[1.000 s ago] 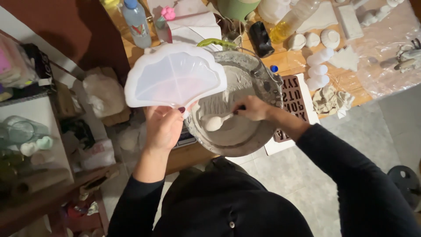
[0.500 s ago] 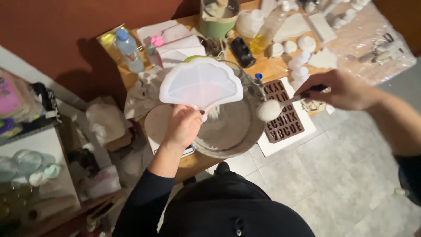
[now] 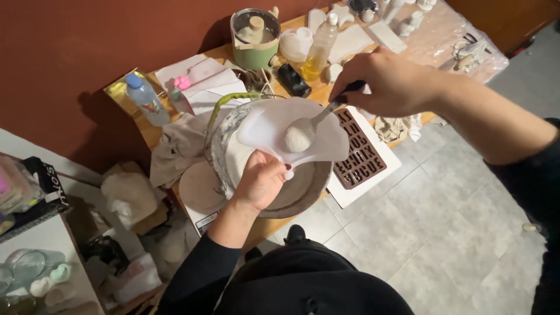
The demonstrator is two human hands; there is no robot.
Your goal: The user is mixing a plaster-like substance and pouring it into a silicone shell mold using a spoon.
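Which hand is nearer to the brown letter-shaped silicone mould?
Right. The right hand is just above the brown letter mould, holding a spoon; the left hand is farther left, holding a white mould.

free: tiled floor [image 3: 443, 233] right | blocked: bottle [image 3: 319, 49], green pot [image 3: 255, 41] behind bowl [image 3: 303, 192]

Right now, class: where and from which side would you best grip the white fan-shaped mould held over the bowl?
Probably by the fan-shaped mould's narrow near edge, from below, as the left hand does: that leaves its broad top free for the spoon held by the right hand.
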